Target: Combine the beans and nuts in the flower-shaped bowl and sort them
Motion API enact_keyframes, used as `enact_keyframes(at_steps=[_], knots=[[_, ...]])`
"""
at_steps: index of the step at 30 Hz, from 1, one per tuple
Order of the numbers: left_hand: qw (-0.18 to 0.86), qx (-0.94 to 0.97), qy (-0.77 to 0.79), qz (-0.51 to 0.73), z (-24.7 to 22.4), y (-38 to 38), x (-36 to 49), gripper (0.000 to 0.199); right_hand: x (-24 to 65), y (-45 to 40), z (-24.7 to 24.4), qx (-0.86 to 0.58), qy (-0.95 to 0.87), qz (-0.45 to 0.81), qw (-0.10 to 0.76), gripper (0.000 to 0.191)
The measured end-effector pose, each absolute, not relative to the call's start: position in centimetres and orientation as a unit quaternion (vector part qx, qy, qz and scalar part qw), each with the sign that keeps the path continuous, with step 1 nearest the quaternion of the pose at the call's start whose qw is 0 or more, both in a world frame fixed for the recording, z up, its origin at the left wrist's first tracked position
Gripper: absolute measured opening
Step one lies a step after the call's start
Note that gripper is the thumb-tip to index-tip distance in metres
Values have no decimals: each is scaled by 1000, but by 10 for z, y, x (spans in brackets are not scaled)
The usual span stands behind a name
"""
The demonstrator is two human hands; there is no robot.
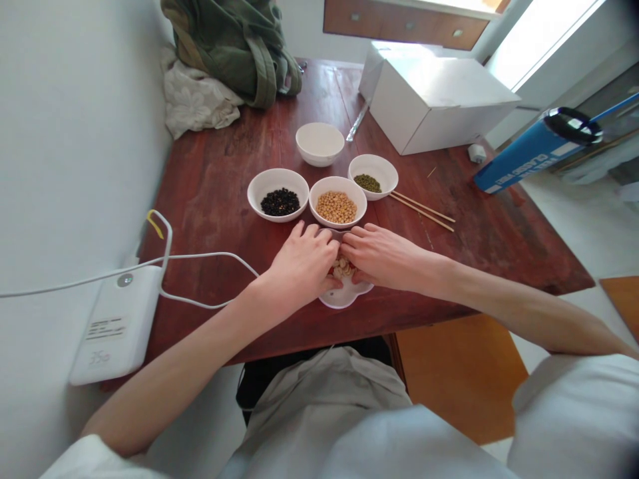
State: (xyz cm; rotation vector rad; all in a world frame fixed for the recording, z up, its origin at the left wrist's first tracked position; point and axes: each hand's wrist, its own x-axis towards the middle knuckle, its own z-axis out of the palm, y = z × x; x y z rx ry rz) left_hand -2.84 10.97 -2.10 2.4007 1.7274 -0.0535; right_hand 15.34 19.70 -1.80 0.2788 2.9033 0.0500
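A white dish with a scalloped rim sits near the table's front edge, holding pale nut-like pieces. Bits of red show beside these pieces, too small to name. Over the dish's left side, my left hand is bent, its thumb low inside the rim. My right hand mirrors it from the right, fingers curled and close to the left ones. Both hands cover much of the dish, and what their fingertips grip is hidden. Just beyond them stands a white bowl of yellow soybeans.
Nearby are bowls of black beans and green beans, an empty bowl and chopsticks. A white box, blue tumbler and green bag stand farther out. A power bank with a cable lies left.
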Motion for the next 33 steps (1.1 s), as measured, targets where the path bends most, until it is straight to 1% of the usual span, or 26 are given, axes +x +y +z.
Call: enact_keyframes(at_steps=[3,9,16,18,21,22,24,30,33], knots=[[90,813,575,-17,-23,109,-29,47,154,198,-19,92,989,13,116,33],[91,813,576,4,-28,107,-32,43,155,196,-18,99,989,34,107,35],[94,808,580,34,-34,104,-34,36,154,195,-20,93,990,38,97,32],[94,808,580,40,-35,103,-34,35,155,195,-21,90,991,38,96,26],[86,811,577,49,-36,103,-35,32,155,196,-23,83,991,49,93,13],[85,811,577,50,-37,103,-35,31,156,196,-23,81,991,55,92,12],[86,811,577,52,-38,103,-35,30,156,197,-24,80,991,57,91,14],[104,806,577,79,-38,103,-38,33,158,195,-20,95,992,19,79,35],[115,800,579,104,-38,102,-41,35,163,201,-16,93,995,-3,41,34]])
